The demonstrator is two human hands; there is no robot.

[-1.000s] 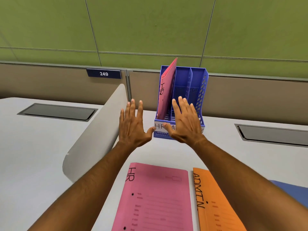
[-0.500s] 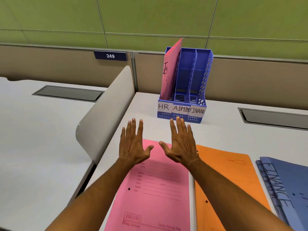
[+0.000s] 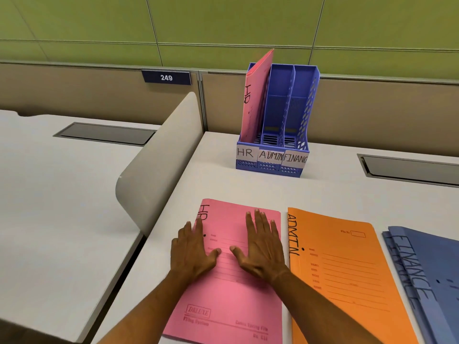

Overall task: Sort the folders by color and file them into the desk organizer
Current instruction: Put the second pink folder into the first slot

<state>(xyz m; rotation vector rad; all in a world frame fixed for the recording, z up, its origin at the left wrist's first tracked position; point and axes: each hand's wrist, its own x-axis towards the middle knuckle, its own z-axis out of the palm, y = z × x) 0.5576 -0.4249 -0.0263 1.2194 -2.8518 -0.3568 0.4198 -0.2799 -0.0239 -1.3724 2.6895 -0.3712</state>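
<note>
A blue three-slot desk organizer (image 3: pixel 304 105) labelled HR, ADMIN and FINANCE stands at the back of the desk. One pink folder (image 3: pixel 255 100) leans upright in its left HR slot; the other two slots hold nothing. A pink HR folder (image 3: pixel 231 296) lies flat on the desk near me. My left hand (image 3: pixel 191 252) rests flat on its left edge and my right hand (image 3: pixel 263 247) lies flat on its upper right part, fingers spread. To the right lie an orange ADMIN folder (image 3: pixel 347 276) and blue FINANCE folders (image 3: pixel 429 276).
A curved white divider panel (image 3: pixel 159 165) rises at the desk's left edge, with a neighbouring desk (image 3: pixel 49 194) beyond it. A grey cable hatch (image 3: pixel 409 167) is set into the desk at the right. A beige partition with plate 249 (image 3: pixel 166 77) backs the desk.
Both hands have drawn back from the organizer toward me and come down flat onto the pink HR folder. The view has tilted down.
</note>
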